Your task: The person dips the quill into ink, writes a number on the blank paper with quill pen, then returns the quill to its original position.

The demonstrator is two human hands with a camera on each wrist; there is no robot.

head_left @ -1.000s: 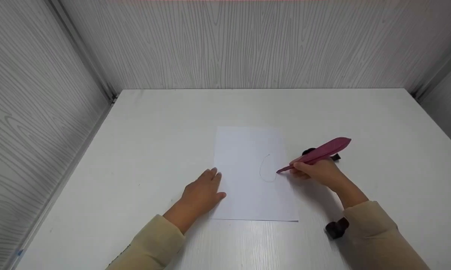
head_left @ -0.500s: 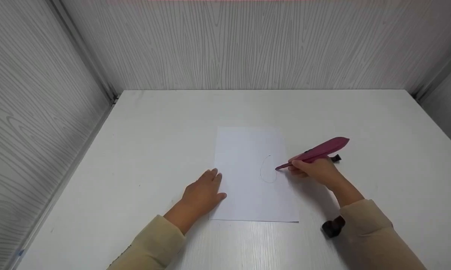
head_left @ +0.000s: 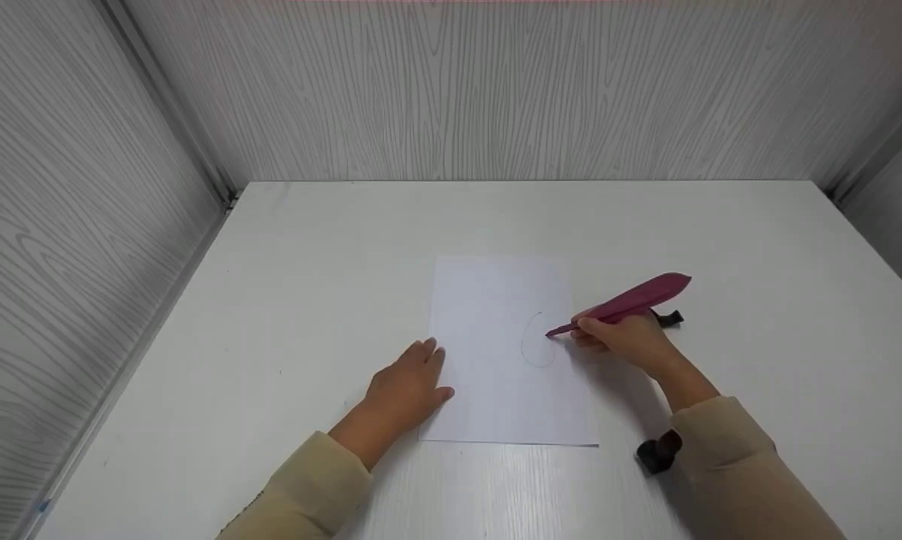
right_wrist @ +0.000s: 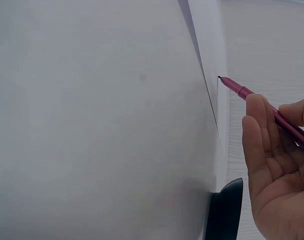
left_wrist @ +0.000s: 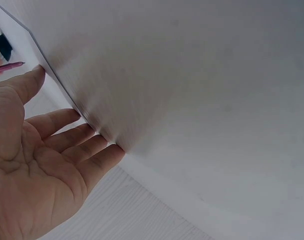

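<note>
A white sheet of paper [head_left: 488, 300] lies on the white table, with a thin open oval line [head_left: 539, 367] drawn on its right half. My right hand [head_left: 635, 341] pinches a magenta feather-shaped pen [head_left: 638, 298] beside the sheet's right edge. The pen's tip meets the paper at the right end of the oval, and its broad feather end points up and right. In the right wrist view, thumb and fingers close round the pen's barrel [right_wrist: 286, 127]. My left hand [head_left: 402, 386] rests with extended fingers on the sheet's left edge; in the left wrist view its fingertips [left_wrist: 117, 150] press there.
Just behind my right hand stands a dark object [head_left: 670, 319], mostly hidden by it; in the right wrist view it shows as a dark curved body [right_wrist: 224, 210]. A black device [head_left: 657, 454] sits at my right wrist. Wood-grain panels [head_left: 451, 90] border the table.
The pen tip and my right hand have moved slightly up and left across the paper, along the oval's right side. My left hand has stayed in place on the sheet.
</note>
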